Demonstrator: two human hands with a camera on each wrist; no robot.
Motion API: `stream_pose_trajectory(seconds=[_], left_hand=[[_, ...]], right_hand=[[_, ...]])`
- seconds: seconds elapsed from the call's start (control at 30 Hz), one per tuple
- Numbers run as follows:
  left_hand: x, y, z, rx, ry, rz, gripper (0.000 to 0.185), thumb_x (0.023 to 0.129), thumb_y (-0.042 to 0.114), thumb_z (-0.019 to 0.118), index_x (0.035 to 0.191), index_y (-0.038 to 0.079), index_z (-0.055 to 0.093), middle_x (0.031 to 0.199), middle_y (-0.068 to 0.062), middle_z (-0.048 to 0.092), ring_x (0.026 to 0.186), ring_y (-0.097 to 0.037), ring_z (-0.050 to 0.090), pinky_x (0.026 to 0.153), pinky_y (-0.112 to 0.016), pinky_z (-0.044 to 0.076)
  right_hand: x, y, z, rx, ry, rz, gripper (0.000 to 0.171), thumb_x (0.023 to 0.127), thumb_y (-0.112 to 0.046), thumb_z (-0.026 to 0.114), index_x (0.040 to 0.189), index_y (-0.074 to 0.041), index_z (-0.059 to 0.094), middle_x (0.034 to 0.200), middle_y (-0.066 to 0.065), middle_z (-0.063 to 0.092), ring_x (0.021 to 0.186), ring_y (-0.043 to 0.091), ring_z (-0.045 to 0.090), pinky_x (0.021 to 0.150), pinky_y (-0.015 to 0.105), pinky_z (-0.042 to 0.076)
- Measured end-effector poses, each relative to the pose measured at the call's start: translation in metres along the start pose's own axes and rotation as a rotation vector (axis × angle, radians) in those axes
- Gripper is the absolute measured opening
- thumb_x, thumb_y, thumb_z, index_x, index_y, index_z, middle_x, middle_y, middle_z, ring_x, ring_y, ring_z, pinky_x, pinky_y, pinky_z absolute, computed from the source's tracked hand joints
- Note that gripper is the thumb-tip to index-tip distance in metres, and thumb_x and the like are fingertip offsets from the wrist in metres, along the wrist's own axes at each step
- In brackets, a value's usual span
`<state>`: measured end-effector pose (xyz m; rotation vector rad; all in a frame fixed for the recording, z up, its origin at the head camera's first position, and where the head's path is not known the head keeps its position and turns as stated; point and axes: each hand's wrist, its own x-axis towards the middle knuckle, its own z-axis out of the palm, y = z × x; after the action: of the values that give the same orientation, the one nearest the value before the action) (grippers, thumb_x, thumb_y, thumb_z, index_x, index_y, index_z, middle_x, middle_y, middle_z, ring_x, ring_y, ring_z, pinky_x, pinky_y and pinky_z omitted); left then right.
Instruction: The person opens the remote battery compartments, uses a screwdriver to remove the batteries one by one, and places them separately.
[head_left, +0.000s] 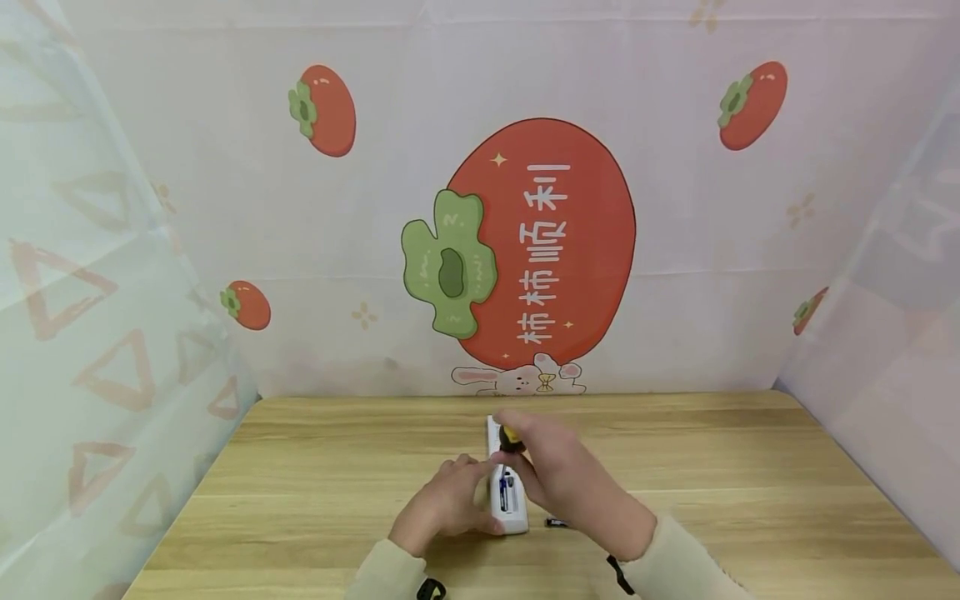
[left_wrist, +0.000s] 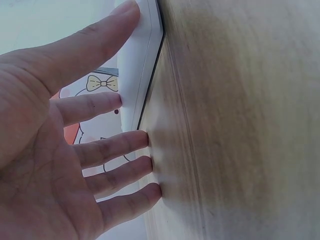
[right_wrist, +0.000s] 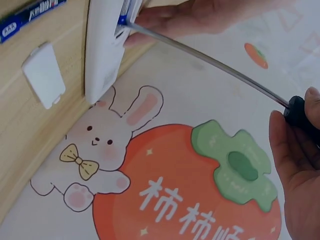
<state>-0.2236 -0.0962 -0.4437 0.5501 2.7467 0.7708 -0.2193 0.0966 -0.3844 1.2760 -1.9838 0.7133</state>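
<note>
A white remote control (head_left: 510,504) lies on the wooden table (head_left: 712,467) with its battery bay open and a blue cell (head_left: 504,500) inside. My left hand (head_left: 442,504) steadies it from the left. In the left wrist view the thumb and forefinger (left_wrist: 95,107) press the remote (left_wrist: 137,65) with straight fingers, and the other fingertips rest on the wood. My right hand (head_left: 558,479) grips a screwdriver by its black and yellow handle (head_left: 512,440). Its steel shaft (right_wrist: 210,62) runs into the bay of the remote (right_wrist: 102,50), the tip against the cell.
A loose battery (head_left: 557,523) lies on the table just right of the remote, also seen as a blue battery (right_wrist: 30,17) in the right wrist view. The white battery cover (right_wrist: 44,75) lies beside it. Printed cloth walls (head_left: 540,242) close in the table on three sides.
</note>
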Motion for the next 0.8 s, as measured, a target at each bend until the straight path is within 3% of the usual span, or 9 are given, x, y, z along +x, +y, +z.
stream_pose_trajectory(seconds=[0.17,0.37,0.53,0.8], left_hand=[[-0.001,-0.001,0.002,-0.007,0.023,0.035,0.07,0.071,0.031,0.094,0.135,0.028,0.065,0.123,-0.011,0.058,0.108,-0.031,0.051,0.088,-0.055,0.05],[-0.002,-0.001,0.001,0.019,0.039,0.071,0.068,0.069,0.032,0.094,0.131,0.024,0.066,0.117,-0.009,0.06,0.104,-0.03,0.053,0.087,-0.051,0.051],[-0.002,-0.001,-0.001,0.035,0.034,0.074,0.066,0.071,0.034,0.093,0.129,0.019,0.067,0.117,-0.008,0.062,0.106,-0.031,0.054,0.089,-0.051,0.05],[-0.003,-0.001,-0.001,0.019,0.032,0.063,0.063,0.07,0.03,0.093,0.125,0.014,0.065,0.109,-0.008,0.059,0.099,-0.029,0.052,0.085,-0.046,0.05]], right_hand=[[-0.003,-0.011,0.002,-0.04,0.016,-0.037,0.034,0.097,-0.014,0.07,0.126,-0.007,0.052,0.085,-0.001,0.058,0.07,0.011,0.056,0.067,0.015,0.05],[-0.006,-0.017,0.003,-0.078,0.038,-0.037,0.021,0.102,-0.021,0.062,0.118,-0.009,0.056,0.083,-0.002,0.055,0.066,0.01,0.053,0.063,0.014,0.048],[-0.007,-0.022,0.005,-0.123,0.036,-0.055,0.016,0.101,-0.017,0.063,0.114,-0.01,0.058,0.087,0.0,0.06,0.072,0.012,0.059,0.068,0.017,0.053],[-0.011,-0.028,0.007,-0.146,0.012,-0.089,0.044,0.078,0.006,0.076,0.113,-0.014,0.061,0.093,0.001,0.063,0.08,0.012,0.063,0.07,0.017,0.054]])
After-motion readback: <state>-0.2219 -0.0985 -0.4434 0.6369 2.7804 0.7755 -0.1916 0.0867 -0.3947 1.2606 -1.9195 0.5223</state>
